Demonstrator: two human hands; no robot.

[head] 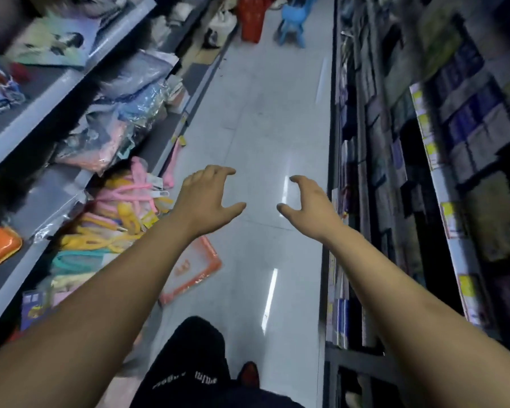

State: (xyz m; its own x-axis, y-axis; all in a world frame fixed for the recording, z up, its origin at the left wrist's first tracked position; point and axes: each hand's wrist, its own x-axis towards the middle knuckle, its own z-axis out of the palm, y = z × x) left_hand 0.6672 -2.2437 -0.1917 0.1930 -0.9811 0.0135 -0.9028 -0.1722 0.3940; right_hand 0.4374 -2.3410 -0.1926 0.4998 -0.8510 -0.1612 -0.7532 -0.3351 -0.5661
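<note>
Fingers [218,172] of our left hand [206,198] and right hand [306,201] curl loosely, empty; we may slip on the orange pack [196,272] underfoot.

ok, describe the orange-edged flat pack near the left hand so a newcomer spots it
Follow the left shelving down to the pale floor. There, below the left hand, a flat pack juts into the aisle. Its bright orange border sets it apart from the pink and yellow loops heaped beside it.
</note>
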